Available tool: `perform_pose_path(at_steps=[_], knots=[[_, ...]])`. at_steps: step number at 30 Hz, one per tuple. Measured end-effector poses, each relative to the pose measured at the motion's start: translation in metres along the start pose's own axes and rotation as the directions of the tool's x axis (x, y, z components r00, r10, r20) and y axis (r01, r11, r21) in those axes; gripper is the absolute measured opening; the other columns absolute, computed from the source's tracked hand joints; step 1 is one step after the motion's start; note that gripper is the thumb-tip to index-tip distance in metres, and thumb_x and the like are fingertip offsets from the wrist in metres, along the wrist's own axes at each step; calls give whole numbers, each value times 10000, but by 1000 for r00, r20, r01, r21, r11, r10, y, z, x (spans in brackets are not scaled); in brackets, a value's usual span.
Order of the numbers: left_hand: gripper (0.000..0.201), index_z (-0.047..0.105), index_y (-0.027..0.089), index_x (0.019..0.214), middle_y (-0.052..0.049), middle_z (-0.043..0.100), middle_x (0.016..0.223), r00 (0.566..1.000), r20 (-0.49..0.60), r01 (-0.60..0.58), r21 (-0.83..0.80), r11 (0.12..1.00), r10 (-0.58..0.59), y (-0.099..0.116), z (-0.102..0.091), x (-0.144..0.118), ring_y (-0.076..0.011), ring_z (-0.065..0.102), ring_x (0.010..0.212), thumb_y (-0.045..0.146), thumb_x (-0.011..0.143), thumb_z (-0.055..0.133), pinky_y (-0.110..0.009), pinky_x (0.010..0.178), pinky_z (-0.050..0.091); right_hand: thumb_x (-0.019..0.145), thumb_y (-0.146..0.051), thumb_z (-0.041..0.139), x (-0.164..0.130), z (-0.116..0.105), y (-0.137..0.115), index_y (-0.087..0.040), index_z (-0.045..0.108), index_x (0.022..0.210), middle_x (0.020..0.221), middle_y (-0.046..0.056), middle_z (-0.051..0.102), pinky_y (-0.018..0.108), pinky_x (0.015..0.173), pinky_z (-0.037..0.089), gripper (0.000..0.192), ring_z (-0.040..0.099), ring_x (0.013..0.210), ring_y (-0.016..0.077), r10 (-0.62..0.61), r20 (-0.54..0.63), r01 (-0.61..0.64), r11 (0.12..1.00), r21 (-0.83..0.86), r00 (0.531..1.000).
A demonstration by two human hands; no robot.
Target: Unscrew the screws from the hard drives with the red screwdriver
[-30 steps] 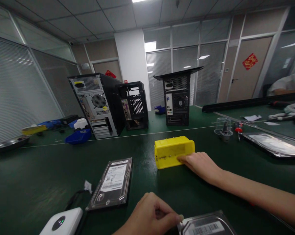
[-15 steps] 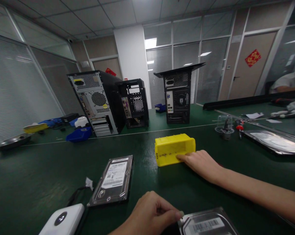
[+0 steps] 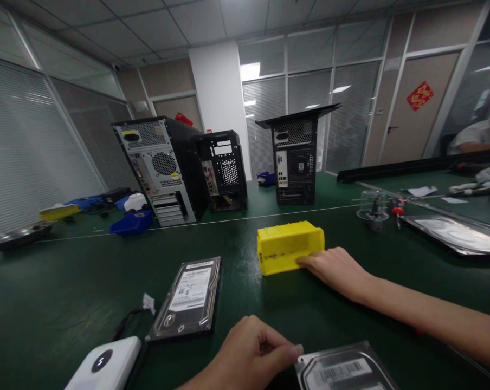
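My left hand [image 3: 255, 355] is closed in a pinch at the near corner of a silver hard drive [image 3: 342, 369], which is cut off by the bottom edge. A yellow plastic bin [image 3: 288, 233] sits ahead, its open side facing me, with several small screws [image 3: 273, 255] inside. Reaching in over its lower right rim is my right hand [image 3: 336, 271], its fingers together and fingertips against the inner wall; whatever they pinch is hidden. Another hard drive [image 3: 190, 298] with a white label lies flat to the left.
A white device [image 3: 107, 365] with a black cable lies at lower left. Computer cases [image 3: 184, 168] stand at the back beside a blue bin [image 3: 131, 223]. On the right are a clear container [image 3: 374, 208], a red-handled screwdriver [image 3: 398, 210] and a silver panel [image 3: 456, 233]. Another person's arm [image 3: 478, 146] shows far right.
The fingertips of my right hand have slid slightly right along the bin's lower rim. My left hand has barely moved, still at the drive's corner. The bin stays in place.
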State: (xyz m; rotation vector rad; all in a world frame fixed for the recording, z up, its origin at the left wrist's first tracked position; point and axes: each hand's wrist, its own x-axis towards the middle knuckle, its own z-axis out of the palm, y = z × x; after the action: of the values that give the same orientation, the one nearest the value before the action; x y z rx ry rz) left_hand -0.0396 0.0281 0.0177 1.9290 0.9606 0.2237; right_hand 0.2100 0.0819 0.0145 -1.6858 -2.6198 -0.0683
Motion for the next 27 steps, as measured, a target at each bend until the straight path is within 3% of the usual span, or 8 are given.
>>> perform_pose_path(at_steps=[5,10,15,27], knots=[[539,421,161,461,67,198,492,1000,-27,13,16,1000,-13,0,0,1,-87,206,489,469,896,504,-269,476,117,952,-304,588,-2,-2,1,-164,590,1198,1185,87,626,423,827,561,283,647,987,221,-9,12,9,1000,-10,1000],[525,553,141,489,65,200,498,999,-37,13,26,1000,-12,1,1,0,-88,218,487,469,897,511,-261,478,125,952,-306,587,-5,-7,-2,-163,593,1190,1176,85,630,418,822,562,277,649,976,217,3,28,-3,1000,-23,1000],[479,739,120,663,62,239,506,998,-53,38,41,998,-36,4,1,-2,-97,255,503,463,908,510,-247,484,158,953,-306,586,-6,-10,-5,-165,592,1195,1183,87,628,421,827,561,279,648,982,218,12,28,-11,1000,-28,1000],[462,777,121,741,61,250,514,999,-48,15,31,999,-14,0,0,-1,-104,261,522,474,902,526,-241,476,159,953,-304,586,-7,-3,2,-161,596,1180,1154,82,636,400,796,570,268,655,945,206,-20,-48,16,997,-75,999]])
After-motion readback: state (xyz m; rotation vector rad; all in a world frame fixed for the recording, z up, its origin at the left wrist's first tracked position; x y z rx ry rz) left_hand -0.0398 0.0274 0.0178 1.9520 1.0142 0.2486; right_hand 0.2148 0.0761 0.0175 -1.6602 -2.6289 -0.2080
